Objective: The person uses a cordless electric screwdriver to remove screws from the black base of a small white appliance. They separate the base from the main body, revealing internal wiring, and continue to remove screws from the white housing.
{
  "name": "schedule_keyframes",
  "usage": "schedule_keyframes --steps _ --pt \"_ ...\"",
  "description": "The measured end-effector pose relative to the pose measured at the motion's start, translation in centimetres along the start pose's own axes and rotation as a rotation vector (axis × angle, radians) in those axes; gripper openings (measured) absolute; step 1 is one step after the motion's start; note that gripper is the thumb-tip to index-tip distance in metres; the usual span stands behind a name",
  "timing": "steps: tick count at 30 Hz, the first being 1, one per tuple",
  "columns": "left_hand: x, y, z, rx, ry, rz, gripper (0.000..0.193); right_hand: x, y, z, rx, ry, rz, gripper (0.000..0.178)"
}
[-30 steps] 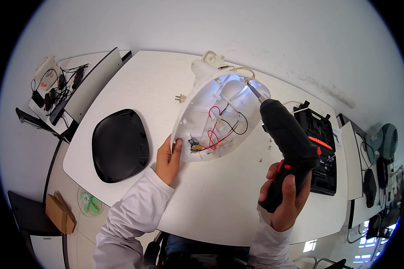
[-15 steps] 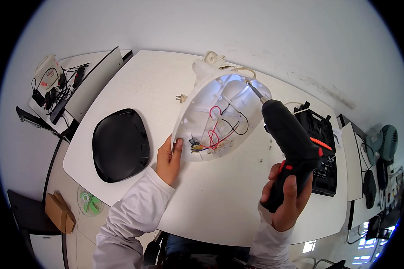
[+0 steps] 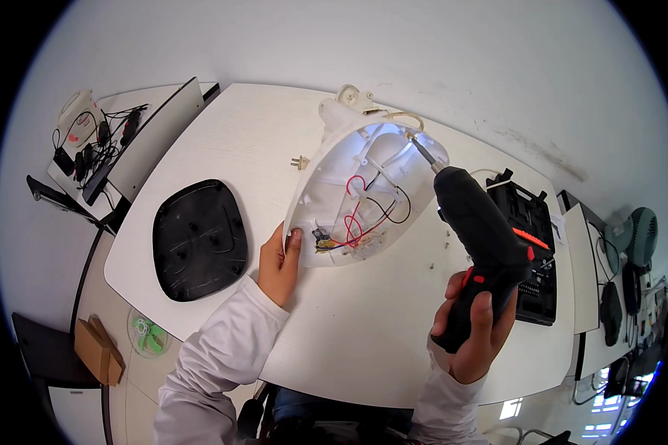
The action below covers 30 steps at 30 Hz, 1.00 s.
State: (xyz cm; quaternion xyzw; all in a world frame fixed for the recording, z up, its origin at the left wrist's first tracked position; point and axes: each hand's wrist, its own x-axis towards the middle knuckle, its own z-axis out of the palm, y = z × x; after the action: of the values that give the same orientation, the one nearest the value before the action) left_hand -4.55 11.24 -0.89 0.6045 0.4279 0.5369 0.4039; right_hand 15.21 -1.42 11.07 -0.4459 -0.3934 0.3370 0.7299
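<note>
An open white plastic housing (image 3: 334,185) lies on the white table (image 3: 349,341), showing red, black and white wires inside. My left hand (image 3: 278,263) holds its near rim, thumb on the edge. My right hand (image 3: 471,334) grips the handle of a black cordless screwdriver (image 3: 482,237) with red accents. Its bit tip touches the inside of the housing at the far right rim. A black oval cover plate (image 3: 199,237) lies flat to the left of my left hand.
An open black bit case (image 3: 534,245) sits to the right of the screwdriver, with small screws (image 3: 445,239) near it. A plug (image 3: 299,162) lies behind the housing. A side desk at left holds cables and chargers (image 3: 96,141). A cardboard box (image 3: 98,348) and a green fan blade (image 3: 147,334) lie on the floor.
</note>
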Motion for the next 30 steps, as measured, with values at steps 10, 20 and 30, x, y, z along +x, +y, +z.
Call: schedule_keyframes --steps 10,20,30 --pt "0.0 0.3 0.1 0.005 0.002 0.012 0.037 0.0 0.3 -0.3 0.004 0.007 -0.014 0.044" --pt "0.0 0.3 -0.2 0.037 0.003 0.013 0.036 0.1 0.3 -0.3 -0.003 -0.021 -0.012 0.051" --pt "-0.1 0.7 0.0 0.062 0.021 0.019 0.032 -1.4 -0.6 -4.4 -0.163 0.267 -0.384 0.081"
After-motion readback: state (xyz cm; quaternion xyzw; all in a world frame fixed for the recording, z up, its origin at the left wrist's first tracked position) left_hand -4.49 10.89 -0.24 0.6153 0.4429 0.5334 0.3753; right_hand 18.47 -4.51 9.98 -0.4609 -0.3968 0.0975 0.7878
